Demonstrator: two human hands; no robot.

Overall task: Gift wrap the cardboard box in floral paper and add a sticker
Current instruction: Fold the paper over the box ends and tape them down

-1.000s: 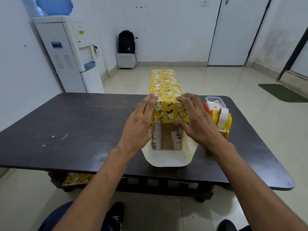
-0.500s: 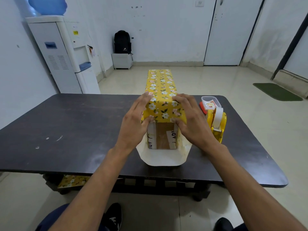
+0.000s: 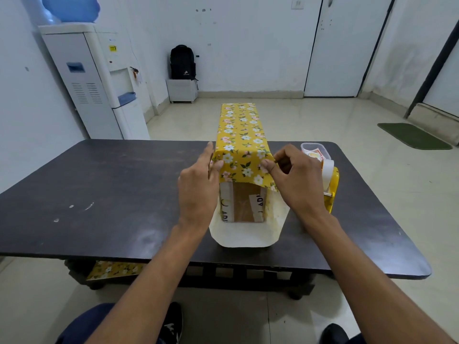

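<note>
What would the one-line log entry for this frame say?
stage: near-end top flap fold | left hand: pinches yellow floral paper left corner | right hand: pinches right corner | brown cardboard box: near end uncovered

— Where is room lying open?
— Bare tabletop (image 3: pixel 99 182) is stretching wide left of the floral paper (image 3: pixel 242 135).
— And right?
— The tape dispenser (image 3: pixel 331 189) and clear tub (image 3: pixel 314 150) are crowding just beside the right hand (image 3: pixel 296 187).
</note>
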